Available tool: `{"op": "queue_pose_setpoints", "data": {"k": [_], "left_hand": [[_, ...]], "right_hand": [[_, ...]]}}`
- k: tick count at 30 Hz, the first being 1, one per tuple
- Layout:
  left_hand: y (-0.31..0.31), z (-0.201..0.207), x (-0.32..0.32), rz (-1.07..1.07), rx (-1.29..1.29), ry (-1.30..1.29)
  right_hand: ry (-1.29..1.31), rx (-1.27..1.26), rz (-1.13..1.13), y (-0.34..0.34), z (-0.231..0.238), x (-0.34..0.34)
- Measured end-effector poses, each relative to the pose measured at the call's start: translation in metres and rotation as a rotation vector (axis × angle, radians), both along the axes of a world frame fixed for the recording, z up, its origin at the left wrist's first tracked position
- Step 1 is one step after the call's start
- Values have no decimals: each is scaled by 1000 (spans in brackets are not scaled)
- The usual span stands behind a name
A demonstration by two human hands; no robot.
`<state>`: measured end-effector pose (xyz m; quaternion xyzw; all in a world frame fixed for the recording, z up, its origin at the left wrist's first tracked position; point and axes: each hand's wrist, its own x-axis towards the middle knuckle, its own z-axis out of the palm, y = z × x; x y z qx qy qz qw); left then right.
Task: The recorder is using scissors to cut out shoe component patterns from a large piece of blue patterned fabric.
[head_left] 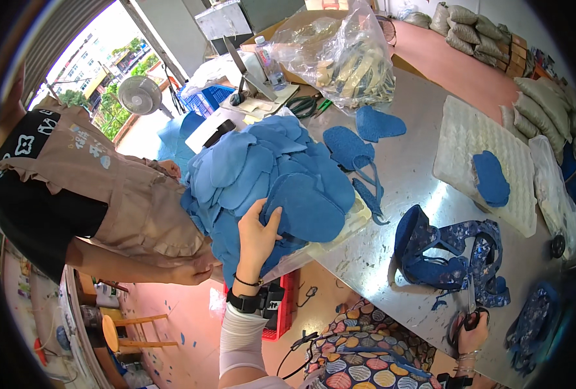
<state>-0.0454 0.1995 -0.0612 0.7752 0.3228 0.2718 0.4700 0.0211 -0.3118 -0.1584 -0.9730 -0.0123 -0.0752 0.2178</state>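
The left hand (257, 235) lies against the near side of a heaped pile of blue fabric pieces (236, 172), its thumb and fingers at the edge of a large rounded blue piece (311, 211); whether that grip is closed on the fabric cannot be told. The pile rises at the left end of a metal tabletop (411, 165).

At the lower right, the right hand (474, 334) has its grip wrapped around the dark handles of a pair of scissors (471, 295), whose blades point away from the person, up to a dark-blue patterned fabric cut-out (437, 253) lying on the tabletop.

Just right of the pile lie two loose blue pieces, one rounded (348, 147) and one oblong (380, 123). Farther right, a whitish textured mat (456, 146) carries a single blue insole-shaped piece (492, 178). At the left, a co-worker in a beige apron (129, 194) stands beside the pile, one hand (196, 269) near its lower edge.
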Motion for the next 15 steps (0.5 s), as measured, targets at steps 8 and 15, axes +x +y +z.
{"op": "queue_pose_setpoints", "data": {"k": [8, 15], "left_hand": [[-9, -5, -9, -14, 304, -11], [-69, 44, -23, -950, -13, 88]], "right_hand": [[-5, 17, 19, -1, -1, 1], [60, -4, -32, 3, 2, 0]]}}
